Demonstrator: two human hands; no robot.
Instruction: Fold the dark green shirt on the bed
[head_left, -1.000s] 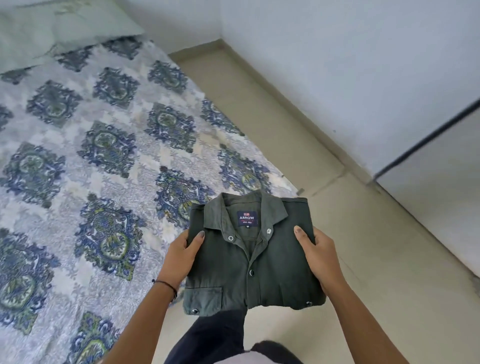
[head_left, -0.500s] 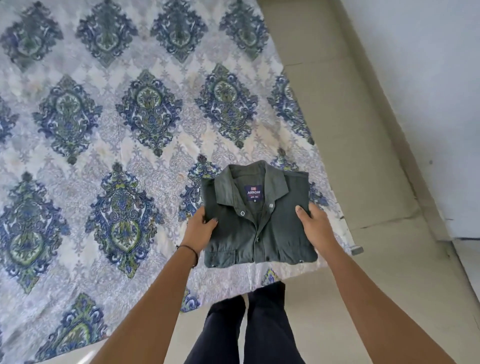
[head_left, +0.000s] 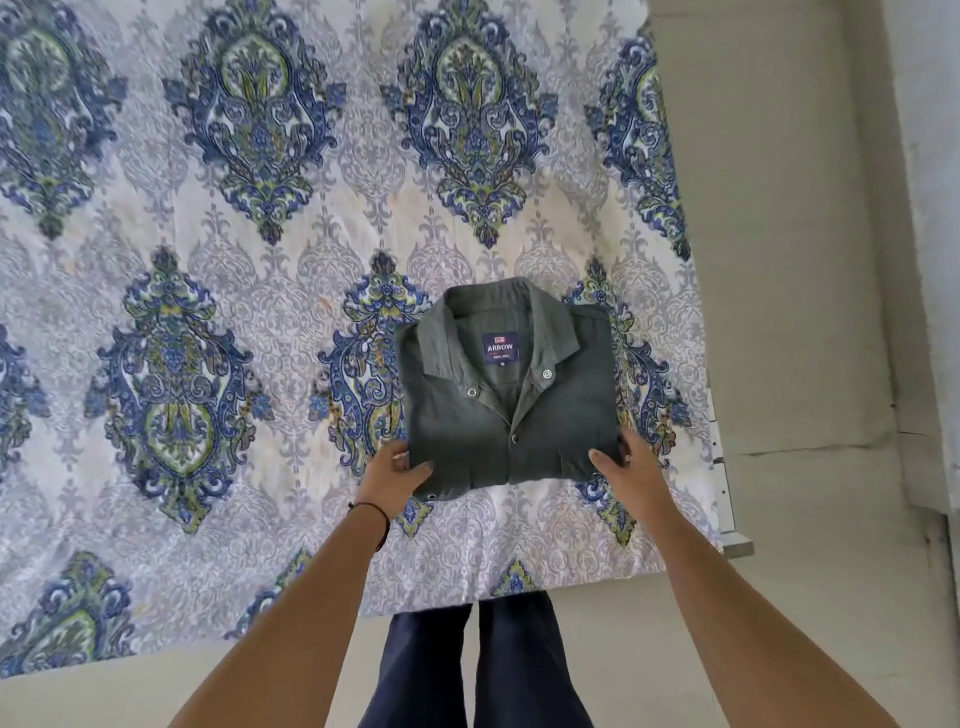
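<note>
The dark green shirt (head_left: 506, 395) is folded into a neat rectangle, collar and label facing up, and lies on the bed (head_left: 208, 364) near its near right corner. My left hand (head_left: 392, 475) holds the shirt's near left corner, thumb on top and fingers underneath. At the near right corner my right hand (head_left: 626, 467) grips the shirt the same way.
The bed wears a white sheet with blue and green medallions. Its near edge runs just in front of my legs (head_left: 483, 670) in dark trousers. Beige floor (head_left: 779, 260) lies to the right, with a wall (head_left: 930, 156) beyond it.
I carried the folded shirt from over the floor onto the bed and set it down further in. My hands slid from the shirt's sides to its near corners.
</note>
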